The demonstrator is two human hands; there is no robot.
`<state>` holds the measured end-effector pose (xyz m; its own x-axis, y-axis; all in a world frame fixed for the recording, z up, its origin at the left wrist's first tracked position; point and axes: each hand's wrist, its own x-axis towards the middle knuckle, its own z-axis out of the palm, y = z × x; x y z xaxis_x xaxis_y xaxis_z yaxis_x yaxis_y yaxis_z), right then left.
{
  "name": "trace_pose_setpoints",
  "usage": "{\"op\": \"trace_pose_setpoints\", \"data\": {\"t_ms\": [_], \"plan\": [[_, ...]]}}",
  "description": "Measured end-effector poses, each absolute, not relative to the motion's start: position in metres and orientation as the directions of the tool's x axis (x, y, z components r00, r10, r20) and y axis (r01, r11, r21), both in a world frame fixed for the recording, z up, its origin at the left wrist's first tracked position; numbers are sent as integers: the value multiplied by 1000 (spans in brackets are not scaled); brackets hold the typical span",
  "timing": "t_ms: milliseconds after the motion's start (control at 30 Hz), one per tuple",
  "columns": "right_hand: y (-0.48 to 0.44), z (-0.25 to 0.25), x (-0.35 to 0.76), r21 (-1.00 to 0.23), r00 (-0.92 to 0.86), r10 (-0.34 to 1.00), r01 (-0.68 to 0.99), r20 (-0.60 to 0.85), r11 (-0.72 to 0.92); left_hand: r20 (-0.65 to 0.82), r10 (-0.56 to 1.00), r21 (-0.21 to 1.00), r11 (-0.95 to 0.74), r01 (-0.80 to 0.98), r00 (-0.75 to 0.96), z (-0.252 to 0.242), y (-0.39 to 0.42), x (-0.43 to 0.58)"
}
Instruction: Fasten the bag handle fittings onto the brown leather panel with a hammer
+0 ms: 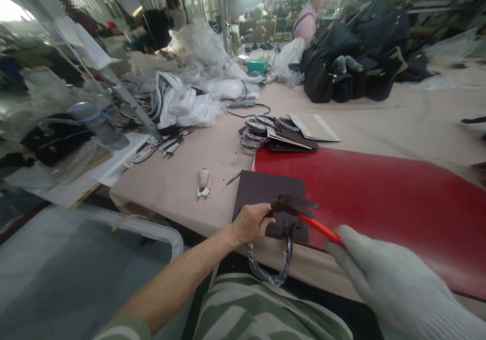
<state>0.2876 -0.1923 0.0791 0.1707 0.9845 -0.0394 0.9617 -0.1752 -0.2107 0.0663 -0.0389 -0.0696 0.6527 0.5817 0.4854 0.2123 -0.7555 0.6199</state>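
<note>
Gloved, the right hand at lower right grasps the hammer. Its head sits just beside the left hand, whose fingers bend over the panel below centre, holding what cannot be told. A glancing blow could bruise them or dent the panel.

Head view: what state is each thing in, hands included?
Left hand: bare, curled, its grip hidden.
Right hand: gloved, closed on claw hammer.
Claw hammer: held, its head near the left hand.
Brown panel: flat, partly over red sheet.
Looped handle: plastic-wrapped, hanging past table edge.
Pale-handled tool: lying loose.
Black handbags: heaped together.
</note>
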Motion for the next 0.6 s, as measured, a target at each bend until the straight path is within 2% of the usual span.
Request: {"op": "trace_pose_setpoints", "data": {"t_ms": [167,300,400,500,600], "plan": [[-154,62,279,-359,253,957,888,-144,-288,468,577,620,-754,217,669,-63,-38,64],[-114,27,265,-335,284,911,863,-299,-379,436,605,653,-722,229,666,-59,-38,63],[-100,6,260,-297,313,887,859,-341,-417,401,629,704,-677,216,666,-59,-41,63],[-98,1,260,-271,326,876,861,-356,-430,304,750,860,-481,169,588,-55,-40,63],[-99,3,262,-262,334,858,853,-390,-451,147,922,983,-175,48,358,-46,-23,54]]}}
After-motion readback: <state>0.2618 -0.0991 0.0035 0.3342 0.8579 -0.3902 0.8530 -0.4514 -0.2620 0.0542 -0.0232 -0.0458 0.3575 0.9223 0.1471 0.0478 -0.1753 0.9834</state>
